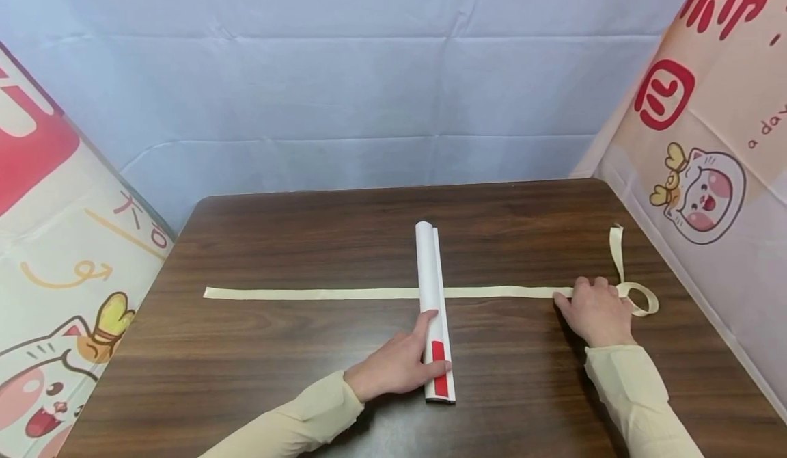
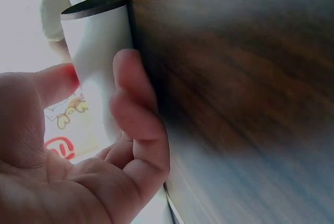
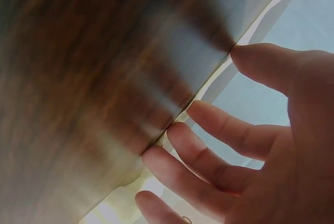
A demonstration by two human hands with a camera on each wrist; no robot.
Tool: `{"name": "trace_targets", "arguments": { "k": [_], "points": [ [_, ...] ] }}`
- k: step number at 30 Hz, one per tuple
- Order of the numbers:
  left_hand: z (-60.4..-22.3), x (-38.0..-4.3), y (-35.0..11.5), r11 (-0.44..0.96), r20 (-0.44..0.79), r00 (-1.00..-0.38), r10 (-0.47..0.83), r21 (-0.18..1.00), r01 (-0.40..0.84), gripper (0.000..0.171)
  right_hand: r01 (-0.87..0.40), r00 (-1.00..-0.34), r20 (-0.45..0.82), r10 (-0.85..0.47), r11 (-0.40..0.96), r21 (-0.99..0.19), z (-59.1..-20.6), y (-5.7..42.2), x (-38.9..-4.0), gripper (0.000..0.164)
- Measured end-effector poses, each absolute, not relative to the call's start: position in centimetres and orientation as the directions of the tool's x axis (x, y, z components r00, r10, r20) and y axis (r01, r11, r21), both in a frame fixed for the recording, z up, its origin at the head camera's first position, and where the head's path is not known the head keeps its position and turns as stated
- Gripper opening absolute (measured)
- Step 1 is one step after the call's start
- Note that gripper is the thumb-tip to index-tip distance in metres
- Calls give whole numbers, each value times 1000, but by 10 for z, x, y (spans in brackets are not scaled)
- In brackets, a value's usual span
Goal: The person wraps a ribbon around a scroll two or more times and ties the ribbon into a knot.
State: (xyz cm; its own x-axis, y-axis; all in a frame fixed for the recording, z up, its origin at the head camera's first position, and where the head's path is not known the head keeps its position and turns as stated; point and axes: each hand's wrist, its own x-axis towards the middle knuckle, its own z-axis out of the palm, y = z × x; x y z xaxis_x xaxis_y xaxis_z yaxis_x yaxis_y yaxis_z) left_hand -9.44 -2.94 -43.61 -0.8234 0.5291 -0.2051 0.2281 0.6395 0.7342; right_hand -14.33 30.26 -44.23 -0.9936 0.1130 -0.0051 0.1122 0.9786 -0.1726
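Observation:
A flat cream ribbon runs left to right across the brown table, its right end looped and curled. Across it lies a long white bar, round on one side, with a thin ridge along the other and a red strip near its front end. My left hand grips the bar's near part, thumb over the red strip, fingers along its left side. The left wrist view shows the bar's dark, hollow-looking end. My right hand presses the ribbon near its loop, with fingertips and thumb spread along it.
The brown wooden table has rounded far corners. Behind it hangs a pale blue cloth. Printed cartoon panels stand on both sides, the right panel close along the table's right edge.

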Motion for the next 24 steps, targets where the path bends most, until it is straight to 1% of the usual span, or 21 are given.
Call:
{"name": "trace_targets", "arguments": {
  "k": [6, 11, 14, 15, 18, 21, 24],
  "points": [
    [-435, -97, -41, 622, -175, -834, 523, 747, 233, 72, 113, -994, -10, 113, 978, -174, -441, 301, -143, 50],
    [-432, -105, -61, 651, -163, -840, 518, 712, 264, 53, 109, -994, 2, 111, 979, -173, -441, 301, -141, 49],
    [-429, -113, -80, 691, -135, -858, 495, 660, 295, 42, 105, -994, 11, 108, 979, -174, -441, 302, -141, 48],
    [-428, -116, -87, 711, -115, -871, 477, 633, 306, 38, 104, -994, 10, 107, 979, -174, -441, 302, -140, 48],
    [-424, -126, -112, 764, -60, -919, 390, 579, 286, 33, 104, -994, 12, 108, 980, -172, -440, 302, -141, 49],
    [-423, -134, -139, 814, -9, -966, 258, 540, 212, 31, 105, -994, 9, 108, 980, -169, -441, 302, -142, 49],
    [-423, -142, -171, 861, 13, -990, 137, 492, 126, 34, 108, -994, 8, 111, 980, -166, -442, 301, -142, 49]
  ]
}}
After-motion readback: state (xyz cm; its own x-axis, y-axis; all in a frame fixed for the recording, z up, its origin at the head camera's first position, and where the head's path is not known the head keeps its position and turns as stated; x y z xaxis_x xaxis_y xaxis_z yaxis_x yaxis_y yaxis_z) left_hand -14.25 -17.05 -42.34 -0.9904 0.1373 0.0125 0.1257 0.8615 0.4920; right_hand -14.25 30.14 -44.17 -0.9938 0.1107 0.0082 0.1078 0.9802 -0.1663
